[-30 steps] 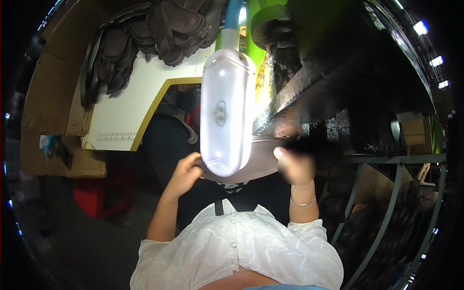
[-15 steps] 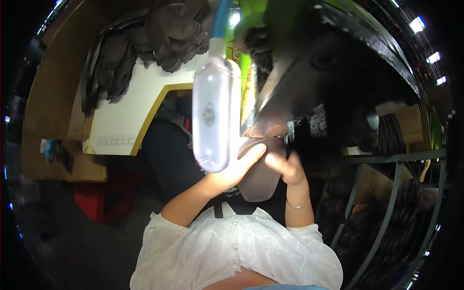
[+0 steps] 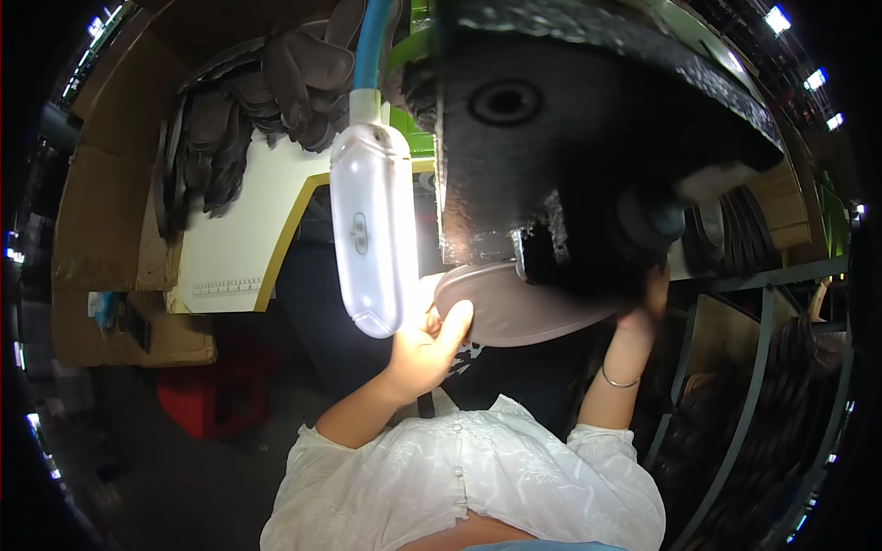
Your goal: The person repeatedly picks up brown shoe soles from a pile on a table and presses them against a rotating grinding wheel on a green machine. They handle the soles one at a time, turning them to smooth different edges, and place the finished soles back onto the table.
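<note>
A dark brown-grey shoe sole lies crosswise under the black machine head, its long side toward me and a fine line running along its rim. My left hand grips the left end, thumb on top and fingers behind. At the opposite end, my right hand holds the sole; the machine's shadow and dark parts hide most of its fingers. The sole's far edge disappears beneath the machine. Beside my left hand hangs a bright elongated lamp on a blue flexible arm.
Several dark soles are heaped at the far left on a white, yellow-edged board. Cardboard walls that side. A red stool stands below. To the right, a metal rack carries many soles.
The sole has turned from pointing toward me to lying crosswise. My right hand has moved right to its other end. The lamp and machine appear shifted left in view.
</note>
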Available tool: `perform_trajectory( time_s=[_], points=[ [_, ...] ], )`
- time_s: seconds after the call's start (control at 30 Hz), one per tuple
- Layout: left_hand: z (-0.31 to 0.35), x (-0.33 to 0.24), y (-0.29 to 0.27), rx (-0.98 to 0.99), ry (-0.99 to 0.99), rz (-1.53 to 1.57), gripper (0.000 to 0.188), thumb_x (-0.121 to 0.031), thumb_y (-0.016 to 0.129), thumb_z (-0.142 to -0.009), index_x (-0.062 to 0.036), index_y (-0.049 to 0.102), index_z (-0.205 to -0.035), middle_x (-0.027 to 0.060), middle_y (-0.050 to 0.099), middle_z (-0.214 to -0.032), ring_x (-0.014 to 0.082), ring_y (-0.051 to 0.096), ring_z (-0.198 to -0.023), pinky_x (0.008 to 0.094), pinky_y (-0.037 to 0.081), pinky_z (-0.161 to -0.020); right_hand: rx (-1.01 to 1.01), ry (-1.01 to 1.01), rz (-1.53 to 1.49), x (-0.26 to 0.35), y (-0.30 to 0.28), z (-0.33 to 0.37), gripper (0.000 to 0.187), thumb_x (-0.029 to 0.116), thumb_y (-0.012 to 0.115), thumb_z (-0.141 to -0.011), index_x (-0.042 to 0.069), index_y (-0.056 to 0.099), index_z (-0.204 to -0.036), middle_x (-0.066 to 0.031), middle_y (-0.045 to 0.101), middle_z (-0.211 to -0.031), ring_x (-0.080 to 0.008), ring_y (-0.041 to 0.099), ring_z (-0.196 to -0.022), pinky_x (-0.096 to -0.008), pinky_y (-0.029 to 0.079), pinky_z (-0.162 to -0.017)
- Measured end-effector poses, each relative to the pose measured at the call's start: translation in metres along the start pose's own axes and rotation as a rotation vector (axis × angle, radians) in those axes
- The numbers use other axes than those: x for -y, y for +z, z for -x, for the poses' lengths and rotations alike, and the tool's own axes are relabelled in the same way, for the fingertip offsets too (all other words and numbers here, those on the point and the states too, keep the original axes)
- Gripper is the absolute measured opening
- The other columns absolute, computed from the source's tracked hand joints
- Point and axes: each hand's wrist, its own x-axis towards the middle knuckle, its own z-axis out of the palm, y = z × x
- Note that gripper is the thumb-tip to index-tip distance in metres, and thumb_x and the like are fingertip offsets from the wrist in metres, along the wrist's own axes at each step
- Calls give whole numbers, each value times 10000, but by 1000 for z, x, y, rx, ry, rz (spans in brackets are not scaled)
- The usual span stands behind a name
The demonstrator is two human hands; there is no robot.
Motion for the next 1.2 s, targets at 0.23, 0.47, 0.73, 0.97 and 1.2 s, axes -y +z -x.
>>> perform_trajectory(
  time_s=[0.23,0.47,0.73,0.97,1.2],
  points=[
    [9,-4,-56,-79,2,-68,400,-115,539,-840,19,408,-1194,87,579,-969,97,569,-740,213,469,-610,28,-121,-155,-43,52,17,390,272,419,-835,-24,501,-1076,-113,574,-948,-197,554,-869,-293,435,-785],
    [15,-25,-103,-245,116,-165,278,-43,469,-832,59,471,-1090,78,580,-966,97,541,-876,239,418,-810,35,66,-188,-99,71,62,323,239,483,-833,-14,470,-1034,-53,528,-894,-111,495,-810,-234,390,-737],
    [21,17,-132,52,-219,-466,311,-12,465,-711,15,529,-1014,45,596,-826,130,559,-684,268,471,-624,392,141,115,-63,98,52,244,74,548,-787,-18,507,-1010,-13,547,-842,-71,490,-754,-201,393,-700],
    [25,56,-36,699,-408,-755,398,-216,592,-769,31,528,-1075,171,629,-874,245,624,-727,345,478,-661,676,313,526,-20,110,25,183,107,648,-755,-25,619,-879,-57,636,-788,-104,579,-699,-255,473,-661],
    [12,72,-52,326,-267,-513,544,-148,647,-800,19,391,-1249,74,625,-845,84,560,-680,230,466,-623,-81,-557,805,11,-4,-26,340,64,526,-803,-3,543,-1136,-103,595,-1037,-147,586,-770,-250,462,-725]
  ],
)
